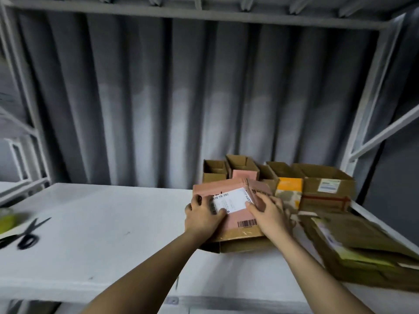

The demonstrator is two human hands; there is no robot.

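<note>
A pink cardboard parcel (238, 217) with a white shipping label (231, 199) and a barcode lies on top of a brown box (240, 242) on the white shelf (102, 234). My left hand (201, 217) grips the parcel's left edge, thumb on the label. My right hand (269, 215) holds its right side, fingers spread over the top and thumb at the label's corner.
Several open brown boxes (240, 165) stand behind the parcel. An orange-and-white box (289, 191) and a taped brown box (326, 192) sit to the right. Flattened cardboard (362, 250) is stacked at the right front. Black scissors (28, 234) and a green tape roll (9, 222) lie far left.
</note>
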